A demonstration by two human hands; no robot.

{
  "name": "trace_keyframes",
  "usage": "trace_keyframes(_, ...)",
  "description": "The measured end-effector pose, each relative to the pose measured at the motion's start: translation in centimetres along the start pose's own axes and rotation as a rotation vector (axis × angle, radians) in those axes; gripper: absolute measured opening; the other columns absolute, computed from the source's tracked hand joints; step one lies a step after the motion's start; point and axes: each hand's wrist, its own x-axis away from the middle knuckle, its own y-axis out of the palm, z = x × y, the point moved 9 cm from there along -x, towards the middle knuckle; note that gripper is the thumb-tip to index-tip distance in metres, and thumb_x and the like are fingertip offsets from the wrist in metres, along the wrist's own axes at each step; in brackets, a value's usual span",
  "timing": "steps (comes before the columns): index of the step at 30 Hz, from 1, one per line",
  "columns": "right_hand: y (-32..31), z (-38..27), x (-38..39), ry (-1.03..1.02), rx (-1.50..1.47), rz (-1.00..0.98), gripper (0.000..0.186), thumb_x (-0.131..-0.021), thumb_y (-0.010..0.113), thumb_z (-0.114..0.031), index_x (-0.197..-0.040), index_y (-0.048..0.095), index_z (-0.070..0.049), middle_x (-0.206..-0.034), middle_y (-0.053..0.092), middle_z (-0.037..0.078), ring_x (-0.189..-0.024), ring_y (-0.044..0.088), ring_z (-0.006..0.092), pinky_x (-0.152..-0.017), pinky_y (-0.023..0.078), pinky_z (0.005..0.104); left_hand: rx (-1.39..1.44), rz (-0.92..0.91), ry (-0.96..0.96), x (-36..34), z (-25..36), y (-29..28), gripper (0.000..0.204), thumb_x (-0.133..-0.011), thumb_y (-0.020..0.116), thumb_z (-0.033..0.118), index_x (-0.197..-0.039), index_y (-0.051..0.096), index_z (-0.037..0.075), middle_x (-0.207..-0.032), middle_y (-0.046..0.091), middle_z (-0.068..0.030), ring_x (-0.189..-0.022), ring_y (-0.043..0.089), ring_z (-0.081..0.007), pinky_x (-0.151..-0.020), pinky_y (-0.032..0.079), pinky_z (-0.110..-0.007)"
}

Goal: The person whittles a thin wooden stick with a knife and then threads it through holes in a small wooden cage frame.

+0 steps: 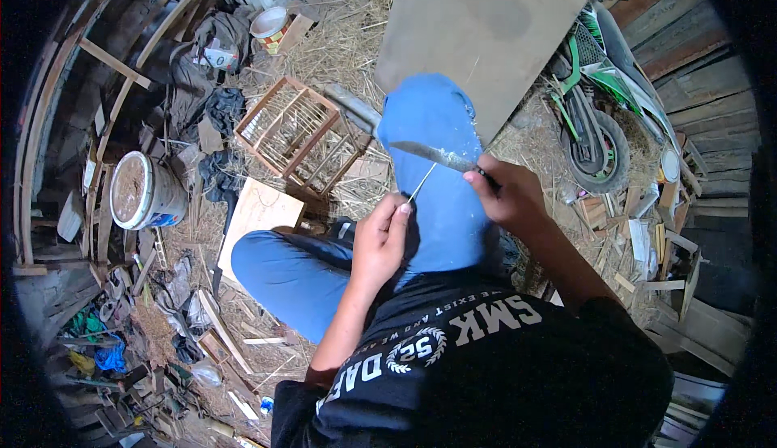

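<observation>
My left hand (380, 236) is closed around a thin pale stick (422, 182) whose free end points up over my raised knee. In my right hand (508, 193) is a knife (437, 154), gripped by its dark handle. Its blade reaches to the left above the blue trouser leg (429, 108), close to the stick's tip; whether the two touch I cannot tell. Pale shavings dot the cloth around the knee. Beyond my left hand a wooden cage (299, 136) with thin bars lies tilted on the straw.
A board (263, 213) lies left of my knee. Farther left stands a white bucket (146, 191); a smaller tub (270, 25) sits at the far left. A large flat panel (486, 27) covers the far middle. A green and white motorbike (599, 116) rests at right among wood scraps.
</observation>
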Motion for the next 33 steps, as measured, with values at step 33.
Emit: trace_keyframes(33, -0.6, 0.7, 0.2, -0.037, -0.078, 0.063, 0.020, -0.090, 0.074, -0.018, -0.086, 0.058, -0.006, -0.068, 0.061, 0.014, -0.059, 0.063, 0.0343, -0.054, 0.048, 0.0425, -0.182, 0.024, 0.047, 1.1, 0.7, 1.0, 0.009, -0.101, 0.060, 0.009, -0.096, 0.061, 0.001, -0.067, 0.056, -0.0124, -0.055, 0.054, -0.0181, -0.055, 0.043, -0.031)
